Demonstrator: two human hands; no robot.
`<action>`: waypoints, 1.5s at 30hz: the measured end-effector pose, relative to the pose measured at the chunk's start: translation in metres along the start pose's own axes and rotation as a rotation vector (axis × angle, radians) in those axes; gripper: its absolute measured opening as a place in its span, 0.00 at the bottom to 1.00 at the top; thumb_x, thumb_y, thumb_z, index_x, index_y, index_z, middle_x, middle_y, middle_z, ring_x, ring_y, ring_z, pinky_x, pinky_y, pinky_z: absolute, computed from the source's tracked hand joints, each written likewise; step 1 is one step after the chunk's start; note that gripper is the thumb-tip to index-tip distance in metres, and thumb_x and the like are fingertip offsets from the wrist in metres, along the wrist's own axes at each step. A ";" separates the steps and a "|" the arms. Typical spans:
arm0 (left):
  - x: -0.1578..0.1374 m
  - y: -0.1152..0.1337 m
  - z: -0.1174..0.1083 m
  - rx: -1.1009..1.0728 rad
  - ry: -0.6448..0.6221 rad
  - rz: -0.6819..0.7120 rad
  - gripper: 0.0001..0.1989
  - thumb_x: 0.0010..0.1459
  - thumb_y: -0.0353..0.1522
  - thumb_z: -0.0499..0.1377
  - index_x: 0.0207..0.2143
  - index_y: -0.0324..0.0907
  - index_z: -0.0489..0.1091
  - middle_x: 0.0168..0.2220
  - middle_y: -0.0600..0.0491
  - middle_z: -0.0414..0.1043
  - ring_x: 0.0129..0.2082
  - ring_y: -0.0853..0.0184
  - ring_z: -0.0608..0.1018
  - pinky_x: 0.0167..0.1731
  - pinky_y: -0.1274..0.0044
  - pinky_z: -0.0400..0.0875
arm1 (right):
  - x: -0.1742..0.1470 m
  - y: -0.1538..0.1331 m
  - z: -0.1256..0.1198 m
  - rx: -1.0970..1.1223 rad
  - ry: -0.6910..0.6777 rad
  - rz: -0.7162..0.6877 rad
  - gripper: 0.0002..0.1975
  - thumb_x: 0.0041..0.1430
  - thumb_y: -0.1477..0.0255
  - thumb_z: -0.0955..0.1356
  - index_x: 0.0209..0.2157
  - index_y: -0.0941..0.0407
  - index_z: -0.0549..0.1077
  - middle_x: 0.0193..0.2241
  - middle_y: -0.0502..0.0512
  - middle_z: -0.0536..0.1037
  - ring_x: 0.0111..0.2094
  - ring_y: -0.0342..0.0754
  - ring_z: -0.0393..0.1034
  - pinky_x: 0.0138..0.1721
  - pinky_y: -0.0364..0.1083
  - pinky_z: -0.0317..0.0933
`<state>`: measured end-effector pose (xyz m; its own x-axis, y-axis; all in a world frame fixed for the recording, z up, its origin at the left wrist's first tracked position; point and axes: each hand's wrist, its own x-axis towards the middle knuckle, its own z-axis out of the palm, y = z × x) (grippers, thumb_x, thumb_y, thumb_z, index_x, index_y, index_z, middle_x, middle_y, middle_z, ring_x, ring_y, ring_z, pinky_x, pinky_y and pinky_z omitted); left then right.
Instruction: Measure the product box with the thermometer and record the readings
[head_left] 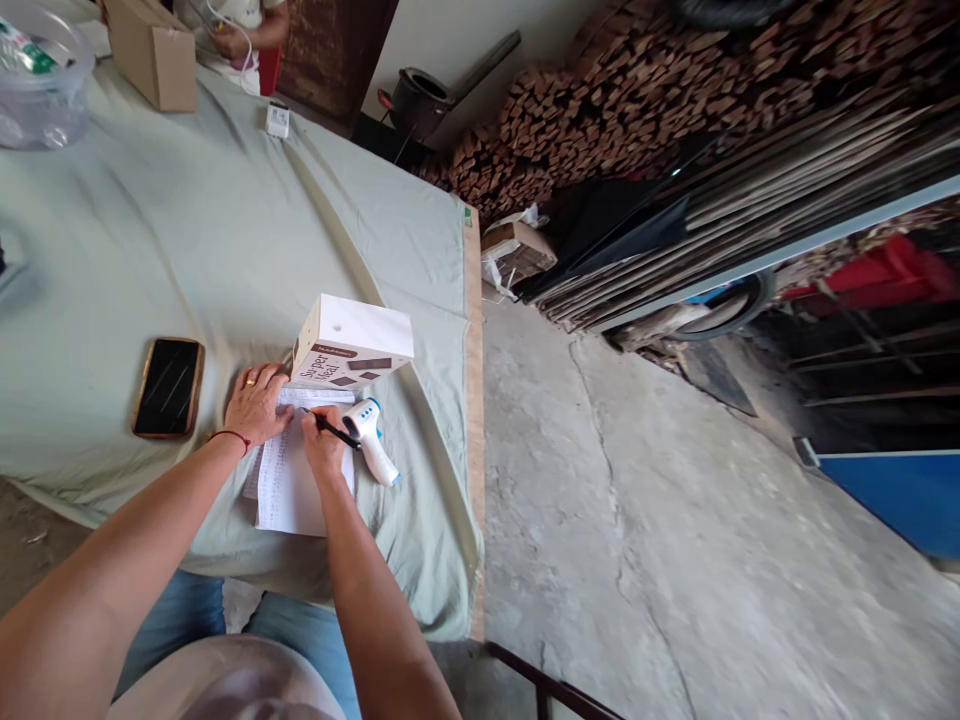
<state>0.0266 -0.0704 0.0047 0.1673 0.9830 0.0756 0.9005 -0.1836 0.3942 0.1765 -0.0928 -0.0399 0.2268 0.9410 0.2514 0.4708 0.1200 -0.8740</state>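
My right hand (324, 445) is closed around a black pen (339, 431), its tip down on a sheet of paper (296, 500) partly covered in handwriting. My left hand (259, 405) lies flat with fingers spread over the paper's upper left edge. Just beyond the sheet stands a white box (360, 340) with brown print. A white and blue infrared thermometer (370, 440) rests on the cloth right of my right hand, close to the pen's back end. Left of my left hand, a phone (169, 388) in a brown case lies with its screen dark.
A pale green cloth (225, 220) covers the table. Toward the back are a small white device (277, 120), a cardboard box (154, 55) and a clear plastic tub (45, 90). Across the table another person's hand (232, 42) holds a white cable. Stacked firewood (570, 120) lines the wall.
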 end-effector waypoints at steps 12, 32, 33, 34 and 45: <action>0.000 -0.001 0.001 -0.011 0.005 0.010 0.22 0.57 0.35 0.60 0.55 0.45 0.68 0.64 0.44 0.64 0.66 0.50 0.64 0.67 0.55 0.54 | 0.000 -0.004 -0.002 0.035 -0.011 0.023 0.06 0.58 0.68 0.65 0.28 0.52 0.63 0.22 0.47 0.69 0.27 0.46 0.62 0.32 0.47 0.63; 0.000 0.000 0.000 -0.018 0.002 0.003 0.22 0.57 0.35 0.60 0.55 0.46 0.68 0.64 0.45 0.63 0.66 0.52 0.63 0.68 0.57 0.53 | 0.002 -0.007 -0.005 -0.042 -0.055 0.037 0.08 0.61 0.67 0.62 0.28 0.52 0.60 0.23 0.48 0.66 0.28 0.46 0.61 0.35 0.47 0.63; 0.000 0.000 0.000 -0.019 0.001 0.002 0.22 0.57 0.36 0.60 0.55 0.46 0.68 0.64 0.45 0.63 0.66 0.52 0.63 0.68 0.57 0.53 | 0.002 -0.007 -0.005 -0.040 -0.057 0.035 0.09 0.62 0.67 0.63 0.28 0.52 0.60 0.23 0.48 0.66 0.28 0.46 0.61 0.35 0.48 0.63; 0.000 0.000 0.000 -0.021 -0.001 0.001 0.22 0.57 0.36 0.60 0.55 0.46 0.68 0.64 0.45 0.63 0.66 0.51 0.63 0.68 0.57 0.53 | 0.002 -0.007 -0.004 -0.035 -0.048 0.033 0.09 0.62 0.66 0.63 0.28 0.52 0.60 0.22 0.48 0.66 0.28 0.46 0.61 0.35 0.48 0.63; 0.005 -0.005 0.000 -0.056 -0.008 -0.055 0.23 0.56 0.37 0.58 0.54 0.47 0.68 0.64 0.48 0.65 0.65 0.51 0.65 0.67 0.56 0.54 | -0.009 -0.026 -0.049 0.109 0.265 -0.036 0.15 0.68 0.59 0.59 0.40 0.54 0.70 0.31 0.52 0.74 0.34 0.47 0.71 0.41 0.49 0.68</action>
<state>0.0235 -0.0650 0.0029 0.1219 0.9915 0.0455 0.8845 -0.1293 0.4482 0.2041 -0.1197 0.0015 0.4332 0.8216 0.3705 0.3913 0.1989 -0.8985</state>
